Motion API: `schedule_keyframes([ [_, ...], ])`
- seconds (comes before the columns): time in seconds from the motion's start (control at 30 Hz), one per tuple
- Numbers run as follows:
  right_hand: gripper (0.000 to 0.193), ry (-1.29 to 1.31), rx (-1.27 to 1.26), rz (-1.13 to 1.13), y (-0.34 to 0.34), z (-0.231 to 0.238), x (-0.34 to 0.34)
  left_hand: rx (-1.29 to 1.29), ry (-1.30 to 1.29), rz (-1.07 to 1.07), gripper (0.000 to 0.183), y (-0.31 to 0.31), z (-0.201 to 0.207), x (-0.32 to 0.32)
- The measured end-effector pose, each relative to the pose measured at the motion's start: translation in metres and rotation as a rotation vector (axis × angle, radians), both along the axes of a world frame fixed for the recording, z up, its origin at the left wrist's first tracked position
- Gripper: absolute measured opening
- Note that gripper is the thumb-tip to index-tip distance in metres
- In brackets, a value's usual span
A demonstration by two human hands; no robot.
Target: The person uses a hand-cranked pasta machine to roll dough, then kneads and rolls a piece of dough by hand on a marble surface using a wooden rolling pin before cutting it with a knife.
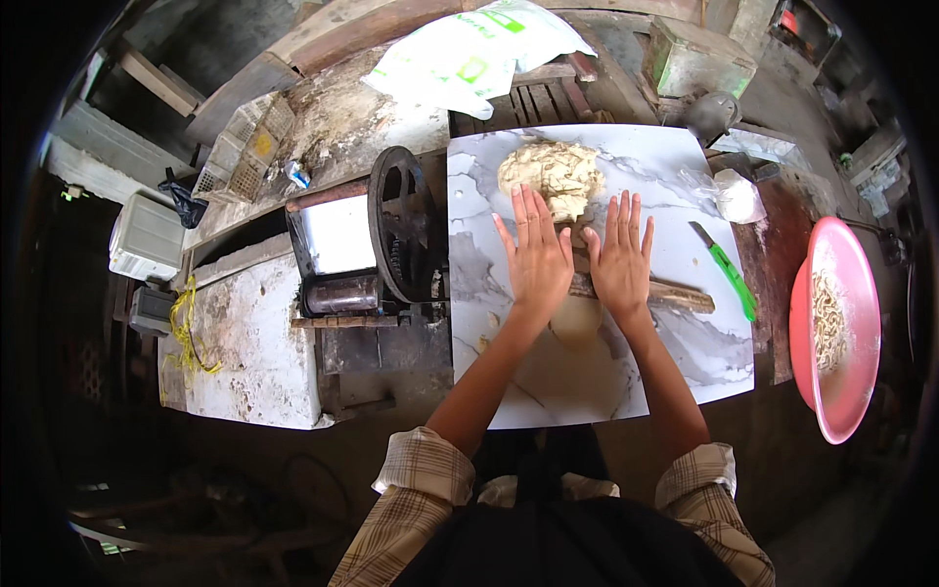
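On a white marble-patterned board (pixel 685 347), my left hand (pixel 536 256) and my right hand (pixel 620 256) are held flat side by side, fingers stretched forward. Just beyond the left fingertips sits a rough lump of pale dough (pixel 550 174); whether they touch it I cannot tell. A wooden stick (pixel 685 295) lies crosswise, partly hidden beneath my hands and wrists. A smooth flattened piece of dough (pixel 575 325) shows between my forearms. To the right of my right hand lies a knife with a green handle (pixel 730 277), its dark blade pointing away.
Left of the board stands a roller machine with a large dark wheel (pixel 401 225). At right, a pink basin (pixel 861 333) holds pale strips. A clear bag of white stuff (pixel 738 198) rests by the board's right edge. Behind are a white-and-green sack (pixel 460 64) and a plastic basket (pixel 245 147).
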State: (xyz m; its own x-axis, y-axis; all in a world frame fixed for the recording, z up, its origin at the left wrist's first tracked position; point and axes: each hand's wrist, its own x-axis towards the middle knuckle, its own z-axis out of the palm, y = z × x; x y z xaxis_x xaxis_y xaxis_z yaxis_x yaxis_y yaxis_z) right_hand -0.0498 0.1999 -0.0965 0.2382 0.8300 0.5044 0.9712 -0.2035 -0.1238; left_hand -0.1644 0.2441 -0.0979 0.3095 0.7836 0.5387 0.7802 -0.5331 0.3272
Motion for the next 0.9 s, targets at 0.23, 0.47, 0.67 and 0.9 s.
schedule_keyframes([
  [0.23,0.050,0.149,-0.134,0.535,-0.059,0.006,0.006,-0.004,0.072,-0.176,0.046,-0.042,-0.020,-0.040],
  [0.47,0.051,0.088,-0.157,0.660,-0.087,0.018,0.027,-0.106,-0.100,-0.220,0.021,-0.070,-0.019,-0.065],
  [0.67,0.040,0.137,-0.157,0.837,-0.094,0.029,0.007,-0.133,0.032,-0.027,0.016,-0.097,-0.004,-0.089],
  [0.9,0.035,0.385,-0.210,0.475,-0.079,0.013,-0.020,-0.133,-0.011,0.056,0.029,-0.093,0.000,-0.071],
])
